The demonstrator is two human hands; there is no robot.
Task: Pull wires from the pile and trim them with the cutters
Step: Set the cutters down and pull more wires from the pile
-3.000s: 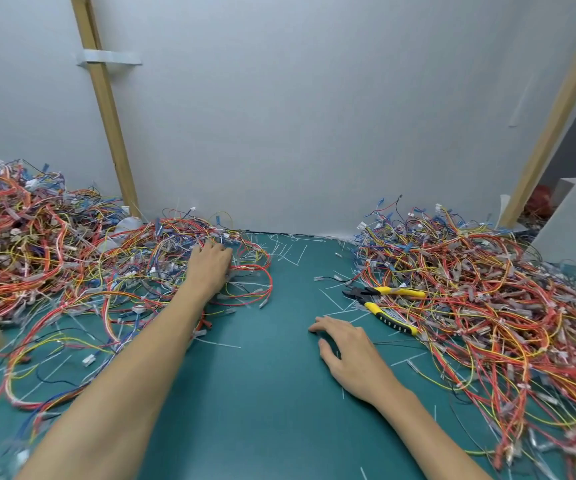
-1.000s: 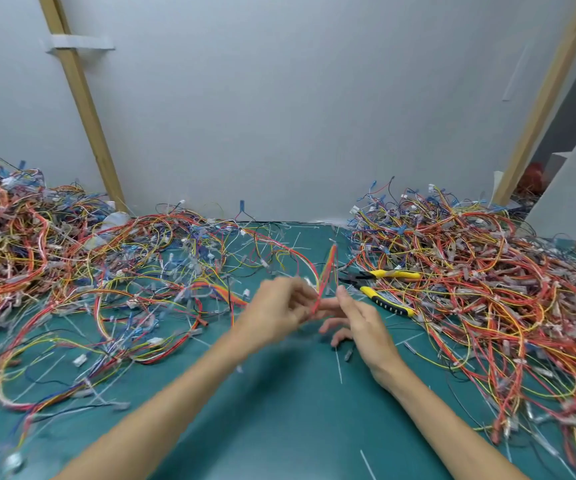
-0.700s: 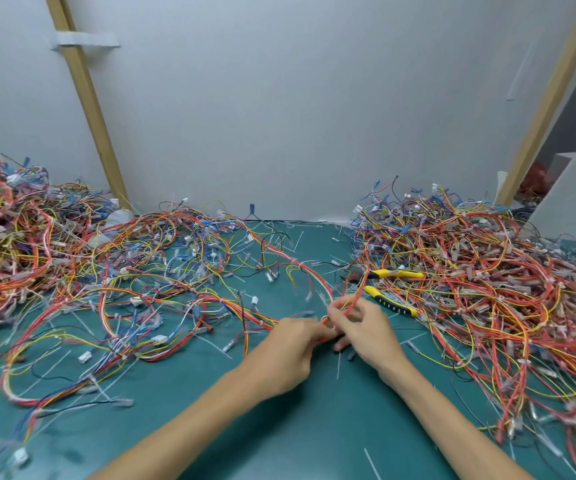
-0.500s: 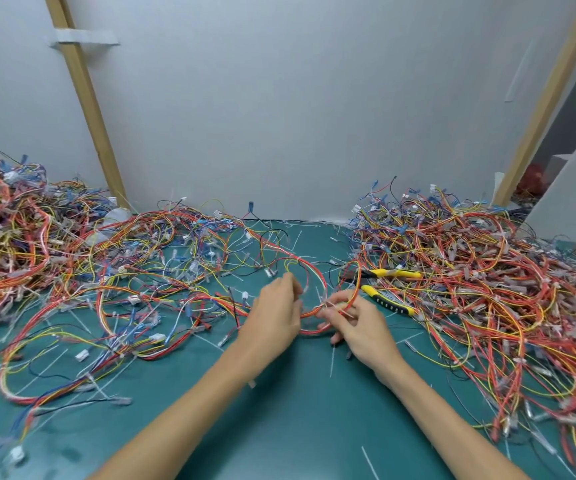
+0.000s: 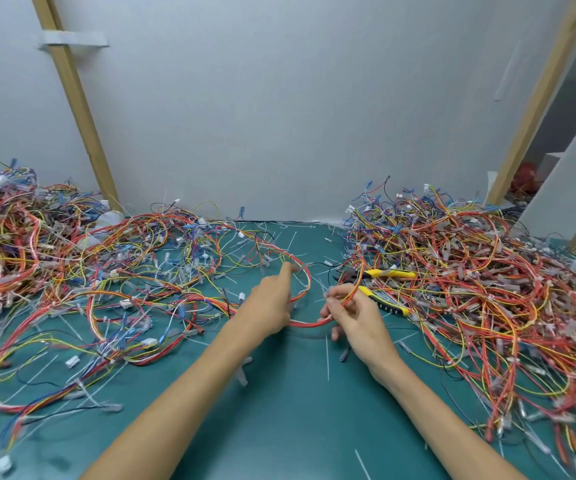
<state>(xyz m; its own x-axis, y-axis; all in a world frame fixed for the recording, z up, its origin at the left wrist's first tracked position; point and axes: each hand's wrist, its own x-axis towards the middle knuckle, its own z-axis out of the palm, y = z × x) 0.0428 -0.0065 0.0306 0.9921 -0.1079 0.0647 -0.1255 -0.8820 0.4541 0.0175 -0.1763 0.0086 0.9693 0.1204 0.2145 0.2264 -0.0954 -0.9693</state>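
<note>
A looped red wire (image 5: 309, 324) was held between the hands above the surface (image 5: 279, 420), with its tail trailing back into the left pile (image 5: 72, 271). It was pinched in the curled fingers of the right hand (image 5: 359, 318). The forefinger of the left hand (image 5: 271, 304) was stretched onto the loop; whether the other fingers gripped the wire could not be told. The hands were close but apart. The step was judged to be the freeing of the wire. It would best be drawn out slowly, with the tangle pressed down so that neighbours were not dragged along. The end should be laid straight before the cutters (image 5: 388, 273), lying untouched at the edge of the right pile (image 5: 487, 306), were taken up.
</note>
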